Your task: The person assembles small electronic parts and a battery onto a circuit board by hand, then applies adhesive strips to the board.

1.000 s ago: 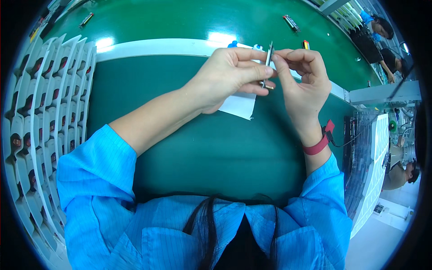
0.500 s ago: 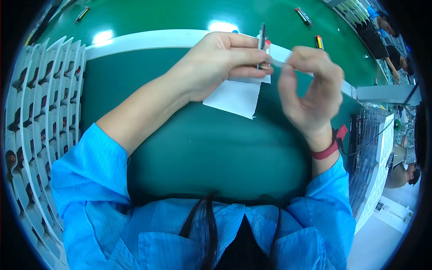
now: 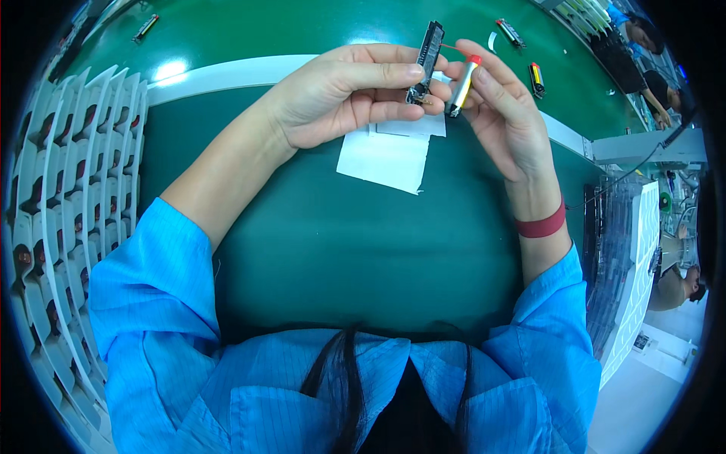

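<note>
Above a white paper sheet [image 3: 382, 163], my left hand [image 3: 329, 94] pinches a long, narrow black housing [image 3: 429, 54] between thumb and fingers. The housing stands tilted, with small metal parts at its lower end. My right hand [image 3: 510, 125] grips a small cylindrical battery [image 3: 463, 87] with a red end and a yellow and silver wrap. A thin red wire [image 3: 451, 48] runs between battery and housing, which are held side by side, a little apart. Some right fingertips are hidden behind the battery.
Similar battery assemblies lie on the green surface beyond: one [image 3: 537, 79] near my right hand, another [image 3: 510, 32] farther off, a third [image 3: 146, 28] far left. A curved white strip [image 3: 492, 41] lies there. Stacked white trays [image 3: 57, 189] stand left, clear trays [image 3: 612, 227] right.
My right hand, blurred before with a pale strip at its fingers, now grips the battery. The black housing has turned and tilted, and a white strip now lies on the far surface.
</note>
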Motion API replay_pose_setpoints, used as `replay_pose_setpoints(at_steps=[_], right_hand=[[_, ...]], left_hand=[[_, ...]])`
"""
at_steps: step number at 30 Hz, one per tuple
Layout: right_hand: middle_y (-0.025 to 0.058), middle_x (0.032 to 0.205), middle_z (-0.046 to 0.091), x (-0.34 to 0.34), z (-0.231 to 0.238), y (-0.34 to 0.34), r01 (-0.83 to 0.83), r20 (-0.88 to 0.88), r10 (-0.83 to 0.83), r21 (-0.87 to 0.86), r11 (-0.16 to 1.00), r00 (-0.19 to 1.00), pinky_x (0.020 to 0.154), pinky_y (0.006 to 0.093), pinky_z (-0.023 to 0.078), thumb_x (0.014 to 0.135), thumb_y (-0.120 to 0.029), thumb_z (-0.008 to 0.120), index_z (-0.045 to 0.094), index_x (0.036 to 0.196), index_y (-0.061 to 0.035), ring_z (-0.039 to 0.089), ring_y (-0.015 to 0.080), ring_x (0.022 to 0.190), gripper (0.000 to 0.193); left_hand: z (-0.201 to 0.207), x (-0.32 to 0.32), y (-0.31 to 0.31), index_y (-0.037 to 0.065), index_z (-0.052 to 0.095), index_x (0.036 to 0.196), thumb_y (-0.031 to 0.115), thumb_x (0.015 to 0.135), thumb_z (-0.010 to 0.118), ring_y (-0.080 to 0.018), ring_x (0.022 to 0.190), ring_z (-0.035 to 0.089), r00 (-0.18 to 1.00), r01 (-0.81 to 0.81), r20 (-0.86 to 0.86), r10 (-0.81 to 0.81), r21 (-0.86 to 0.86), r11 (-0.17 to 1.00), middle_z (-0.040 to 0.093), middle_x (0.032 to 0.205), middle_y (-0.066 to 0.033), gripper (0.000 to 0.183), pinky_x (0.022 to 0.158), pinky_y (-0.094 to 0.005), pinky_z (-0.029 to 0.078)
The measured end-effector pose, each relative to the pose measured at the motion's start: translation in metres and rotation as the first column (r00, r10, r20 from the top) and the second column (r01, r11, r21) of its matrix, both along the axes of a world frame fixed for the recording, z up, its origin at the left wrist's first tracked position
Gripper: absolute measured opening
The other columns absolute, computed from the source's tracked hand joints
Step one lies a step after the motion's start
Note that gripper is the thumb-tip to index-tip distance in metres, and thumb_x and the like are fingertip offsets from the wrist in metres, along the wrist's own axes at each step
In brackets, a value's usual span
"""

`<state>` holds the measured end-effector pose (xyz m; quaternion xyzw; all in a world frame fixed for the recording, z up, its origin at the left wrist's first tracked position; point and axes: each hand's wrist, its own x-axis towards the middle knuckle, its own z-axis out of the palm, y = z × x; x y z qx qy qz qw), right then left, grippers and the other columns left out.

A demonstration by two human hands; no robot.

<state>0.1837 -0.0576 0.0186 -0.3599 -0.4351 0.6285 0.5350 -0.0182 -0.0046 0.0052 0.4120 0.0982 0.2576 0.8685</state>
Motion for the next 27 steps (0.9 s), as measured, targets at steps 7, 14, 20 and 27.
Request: replay_pose_setpoints(at_steps=[7,14,20,27], right_hand=[[0.0063,0.093,0.064,-0.013,0.004,-0.009,0.171,0.273,-0.218,0.187,0.967,0.937,0.071,0.0214,0.045,0.077,-0.007,0.063,0.054,0.111,0.0009,0.057,0.0085,0.080,0.035],[0.0124,0.098,0.063,0.012,0.010,-0.004,-0.112,0.141,0.104,0.050,0.992,0.985,0.077,0.0264,0.048,0.079,-0.010,0.063,0.051,0.113,0.0005,0.060,0.0150,0.090,0.038],[0.0122,0.089,0.065,0.012,0.024,-0.005,-0.056,0.400,0.034,0.043,0.997,0.916,0.072,0.0253,0.050,0.077,-0.010,0.066,0.051,0.111,0.0035,0.063,0.0152,0.080,0.040],[0.0142,0.084,0.064,-0.006,0.020,-0.010,0.168,0.611,-0.299,0.264,0.950,0.733,0.068,0.0224,0.050,0.073,-0.012,0.071,0.056,0.102,0.0061,0.064,0.0158,0.077,0.037]], left_hand=[[0.000,0.003,-0.009,-0.003,0.045,0.120,0.013,0.086,0.054,-0.0147,0.087,0.061,0.990,0.010,-0.139,-0.002,0.055,0.998,0.060,0.098,-0.0118,0.039,0.077,-0.0237,0.052],[-0.002,-0.001,-0.004,-0.002,0.045,0.121,0.013,0.085,0.055,-0.0162,0.087,0.062,0.993,0.081,-0.083,-0.080,0.010,0.997,0.061,0.098,-0.0120,0.040,0.077,-0.0242,0.052],[0.001,0.008,-0.012,0.000,0.052,0.115,0.014,0.081,0.060,-0.0180,0.088,0.062,0.952,-0.043,-0.288,0.107,0.218,0.975,0.061,0.098,-0.0098,0.037,0.079,-0.0257,0.051],[-0.005,0.013,-0.015,0.000,0.049,0.120,0.011,0.082,0.060,-0.0151,0.090,0.061,0.929,-0.121,-0.313,0.199,0.251,0.960,0.061,0.099,-0.0103,0.041,0.080,-0.0243,0.052]])
